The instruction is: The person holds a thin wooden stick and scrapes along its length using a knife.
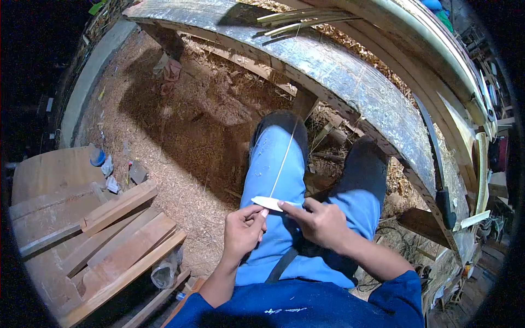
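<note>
My right hand (322, 221) is closed around a knife (267, 203), its bright, pointed blade lying crosswise above my lap and its index finger stretched along the blade. The knife's handle is hidden by the hand. Just below the blade, my left hand (245, 230) pinches with thumb and index finger, the thumb close to the blade's underside. A thin pale strip (284, 160) runs from the blade away over my knee toward the bench. Its near end is hidden at the blade and fingers, where my left hand seems to grip it.
A curved wooden bench (322, 63) spans the front and right, with several thin slats (306, 19) on it. A dark long-bladed tool (444, 202) leans at its right edge. Wooden planks (126, 240) lie at left. Shavings cover the ground (186, 218).
</note>
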`<control>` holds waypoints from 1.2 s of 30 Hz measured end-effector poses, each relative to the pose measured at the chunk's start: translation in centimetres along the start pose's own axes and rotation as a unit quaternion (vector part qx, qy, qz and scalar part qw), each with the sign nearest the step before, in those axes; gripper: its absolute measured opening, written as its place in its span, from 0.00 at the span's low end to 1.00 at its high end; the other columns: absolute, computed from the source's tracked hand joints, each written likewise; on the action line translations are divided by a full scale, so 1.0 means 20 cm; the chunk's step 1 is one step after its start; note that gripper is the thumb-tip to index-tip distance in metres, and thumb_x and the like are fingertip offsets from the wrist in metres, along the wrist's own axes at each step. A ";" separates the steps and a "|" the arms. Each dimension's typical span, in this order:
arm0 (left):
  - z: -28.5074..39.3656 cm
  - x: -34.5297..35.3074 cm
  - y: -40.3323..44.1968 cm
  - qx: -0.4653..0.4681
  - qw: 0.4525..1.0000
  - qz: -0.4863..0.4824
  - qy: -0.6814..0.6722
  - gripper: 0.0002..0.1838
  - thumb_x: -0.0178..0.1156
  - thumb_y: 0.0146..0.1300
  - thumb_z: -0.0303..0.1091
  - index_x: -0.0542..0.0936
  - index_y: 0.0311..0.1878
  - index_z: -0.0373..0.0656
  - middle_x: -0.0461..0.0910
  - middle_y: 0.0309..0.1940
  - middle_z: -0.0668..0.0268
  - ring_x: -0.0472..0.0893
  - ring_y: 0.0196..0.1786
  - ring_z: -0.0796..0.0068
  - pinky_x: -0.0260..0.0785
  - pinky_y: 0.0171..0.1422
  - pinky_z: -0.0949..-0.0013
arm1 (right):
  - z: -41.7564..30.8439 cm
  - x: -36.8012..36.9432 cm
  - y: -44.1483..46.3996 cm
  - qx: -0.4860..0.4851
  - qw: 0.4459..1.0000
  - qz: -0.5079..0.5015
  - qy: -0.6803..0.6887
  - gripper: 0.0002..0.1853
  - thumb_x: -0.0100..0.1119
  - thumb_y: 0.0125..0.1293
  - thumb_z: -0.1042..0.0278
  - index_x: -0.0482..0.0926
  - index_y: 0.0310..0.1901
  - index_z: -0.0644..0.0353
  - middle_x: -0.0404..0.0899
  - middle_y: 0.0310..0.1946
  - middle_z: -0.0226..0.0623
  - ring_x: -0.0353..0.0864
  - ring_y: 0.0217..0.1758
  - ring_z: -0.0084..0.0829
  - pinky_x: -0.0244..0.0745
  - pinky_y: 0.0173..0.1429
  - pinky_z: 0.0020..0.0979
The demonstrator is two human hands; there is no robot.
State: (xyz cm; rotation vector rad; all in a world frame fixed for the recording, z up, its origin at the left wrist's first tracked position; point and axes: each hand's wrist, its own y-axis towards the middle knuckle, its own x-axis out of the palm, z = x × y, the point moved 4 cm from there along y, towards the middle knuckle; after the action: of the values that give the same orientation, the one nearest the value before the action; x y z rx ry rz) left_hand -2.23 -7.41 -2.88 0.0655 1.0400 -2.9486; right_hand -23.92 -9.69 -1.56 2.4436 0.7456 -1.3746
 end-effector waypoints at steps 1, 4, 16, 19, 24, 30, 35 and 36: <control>0.01 0.00 0.00 0.000 1.000 -0.001 0.000 0.12 0.66 0.78 0.31 0.88 0.57 0.34 0.82 0.23 0.68 0.72 0.18 0.88 0.63 0.22 0.80 | 0.05 -0.02 0.01 0.027 0.999 0.026 0.017 0.40 0.71 0.56 0.69 0.78 0.73 0.27 0.77 0.31 0.39 0.83 0.24 0.43 0.80 0.26 0.46; 0.02 0.02 0.01 0.004 1.000 -0.010 -0.016 0.12 0.66 0.78 0.31 0.88 0.57 0.34 0.82 0.23 0.67 0.73 0.18 0.87 0.63 0.21 0.80 | 0.13 -0.04 0.05 0.071 0.994 0.073 0.031 0.39 0.71 0.58 0.69 0.79 0.73 0.26 0.76 0.30 0.38 0.83 0.24 0.41 0.79 0.25 0.45; 0.01 0.00 0.01 0.004 1.000 -0.018 -0.024 0.11 0.66 0.77 0.30 0.88 0.55 0.32 0.82 0.24 0.66 0.74 0.18 0.87 0.65 0.22 0.80 | 0.01 0.01 0.03 -0.014 0.999 0.048 0.003 0.29 0.70 0.65 0.69 0.85 0.68 0.34 0.75 0.26 0.38 0.78 0.20 0.41 0.74 0.24 0.45; 0.02 0.00 0.00 0.001 0.999 -0.022 -0.025 0.12 0.66 0.77 0.30 0.88 0.54 0.32 0.82 0.24 0.66 0.74 0.18 0.87 0.65 0.22 0.80 | 0.15 -0.02 0.09 0.054 0.989 0.138 -0.007 0.32 0.72 0.62 0.67 0.84 0.69 0.30 0.73 0.26 0.35 0.78 0.20 0.38 0.75 0.23 0.43; 0.03 0.01 -0.01 -0.008 1.000 -0.014 -0.018 0.11 0.67 0.77 0.31 0.88 0.55 0.33 0.82 0.23 0.67 0.74 0.19 0.88 0.64 0.22 0.80 | 0.03 0.01 0.03 -0.055 0.995 0.066 -0.042 0.33 0.67 0.65 0.64 0.79 0.73 0.32 0.74 0.27 0.37 0.81 0.22 0.39 0.77 0.24 0.42; 0.03 0.01 0.00 0.002 1.000 -0.014 -0.003 0.11 0.66 0.78 0.30 0.88 0.55 0.33 0.82 0.23 0.67 0.74 0.19 0.88 0.64 0.23 0.80 | 0.11 0.02 0.04 -0.050 0.995 0.068 -0.047 0.32 0.64 0.66 0.65 0.78 0.73 0.33 0.75 0.29 0.38 0.83 0.24 0.40 0.79 0.26 0.43; 0.02 0.00 -0.01 0.009 1.000 -0.018 0.000 0.11 0.66 0.78 0.30 0.88 0.55 0.33 0.82 0.24 0.67 0.74 0.19 0.88 0.64 0.23 0.80 | 0.34 -0.09 0.14 0.183 0.972 0.147 -0.024 0.21 0.71 0.67 0.65 0.88 0.61 0.33 0.80 0.31 0.41 0.83 0.25 0.45 0.78 0.28 0.44; 0.01 0.00 -0.01 0.005 1.000 -0.016 0.001 0.11 0.66 0.78 0.30 0.88 0.55 0.33 0.82 0.24 0.66 0.74 0.20 0.88 0.65 0.23 0.80 | 0.35 -0.12 0.16 0.187 0.968 0.155 -0.061 0.22 0.71 0.68 0.66 0.88 0.62 0.33 0.79 0.31 0.41 0.84 0.26 0.44 0.78 0.28 0.44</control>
State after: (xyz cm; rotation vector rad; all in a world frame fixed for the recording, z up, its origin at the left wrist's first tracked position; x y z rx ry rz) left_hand -2.31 -7.41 -2.54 0.0522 1.0373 -2.9833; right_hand -28.34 -16.24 -3.30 2.5694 0.0675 -1.6335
